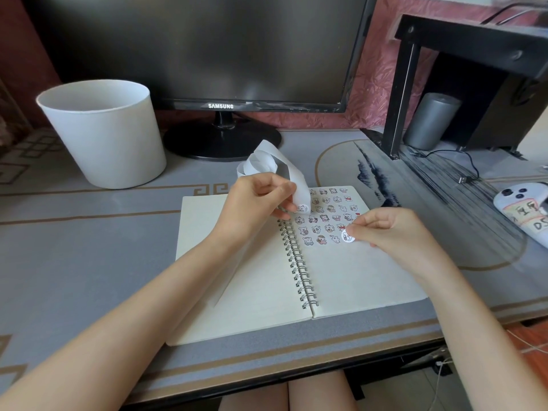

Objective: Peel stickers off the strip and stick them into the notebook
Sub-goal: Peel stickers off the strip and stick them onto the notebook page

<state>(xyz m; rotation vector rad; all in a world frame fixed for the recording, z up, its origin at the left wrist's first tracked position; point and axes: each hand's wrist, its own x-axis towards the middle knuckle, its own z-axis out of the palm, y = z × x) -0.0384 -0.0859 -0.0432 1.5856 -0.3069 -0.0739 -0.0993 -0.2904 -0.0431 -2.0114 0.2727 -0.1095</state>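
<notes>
An open spiral notebook [350,280] lies on the desk in front of me. Several rows of small cartoon stickers fill the top of its right page. My left hand [255,203] pinches a curling white sticker strip [267,161] above the spine, with one sticker showing at the strip's lower end. A long tail of the strip runs down over the left page. My right hand [391,229] pinches a small round sticker [347,236] at the right end of the lowest sticker row, at or just above the page.
A white bucket [103,134] stands at the back left. A dark monitor [207,48] rises behind the notebook. A black shelf frame [403,93], a grey cylinder [430,120] and a cable sit at the back right. A white phone [522,212] lies at the right edge.
</notes>
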